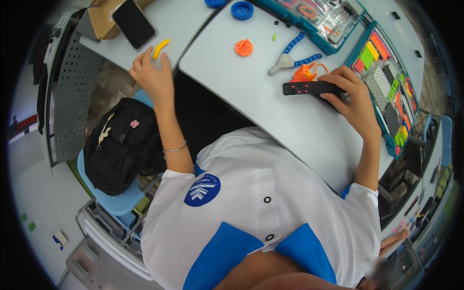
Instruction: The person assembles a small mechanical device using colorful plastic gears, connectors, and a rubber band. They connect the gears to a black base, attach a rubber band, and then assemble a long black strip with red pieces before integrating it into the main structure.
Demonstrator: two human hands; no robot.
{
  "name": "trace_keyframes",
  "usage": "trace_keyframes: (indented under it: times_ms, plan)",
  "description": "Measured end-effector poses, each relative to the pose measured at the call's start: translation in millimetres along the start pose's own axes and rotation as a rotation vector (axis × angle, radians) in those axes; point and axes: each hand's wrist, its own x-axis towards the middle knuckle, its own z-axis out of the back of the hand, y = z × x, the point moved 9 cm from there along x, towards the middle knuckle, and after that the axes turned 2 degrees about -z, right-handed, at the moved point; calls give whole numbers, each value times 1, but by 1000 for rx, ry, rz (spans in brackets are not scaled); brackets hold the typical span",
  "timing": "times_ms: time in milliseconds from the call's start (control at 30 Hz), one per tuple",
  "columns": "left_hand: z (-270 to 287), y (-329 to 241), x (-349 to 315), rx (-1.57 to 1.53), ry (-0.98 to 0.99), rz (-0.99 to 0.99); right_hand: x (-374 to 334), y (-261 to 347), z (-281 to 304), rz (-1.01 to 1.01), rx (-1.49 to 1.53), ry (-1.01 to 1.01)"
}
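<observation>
Toward two o'clock on the smooth, pale desk (270, 106), a black perforated plastic beam with red pegs (302, 88) sits pinched between the thumb and curled fingers of the right hand (356, 94). It looks light and stiff, probably slick-faced; its long edges seem the surest hold. Touching or just beyond its twelve o'clock is a glossy orange plastic piece (302, 74). At its three o'clock stands a teal-rimmed case of bricks (394, 151). Toward ten o'clock, the left hand (153, 75) is loosely spread, apparently empty, beside a curved yellow plastic strip (161, 49).
</observation>
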Motion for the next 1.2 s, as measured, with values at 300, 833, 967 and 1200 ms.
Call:
trace_keyframes:
  times_ms: [300, 833, 967, 1200]
  plan:
    - [-13, -18, -8, -551, 194, 293, -3, 16, 18, 179, -9, -135]
    - [-7, -206, -65, -1640, 954, 425, -15, 61, -10, 197, 216, -26]
    - [-7, -200, -79, -1689, 824, 518, -18, 54, -30, 40, 427, 0]
    - [-6, -189, -92, -1803, 822, 682, -19, 43, -42, -158, 618, 96]
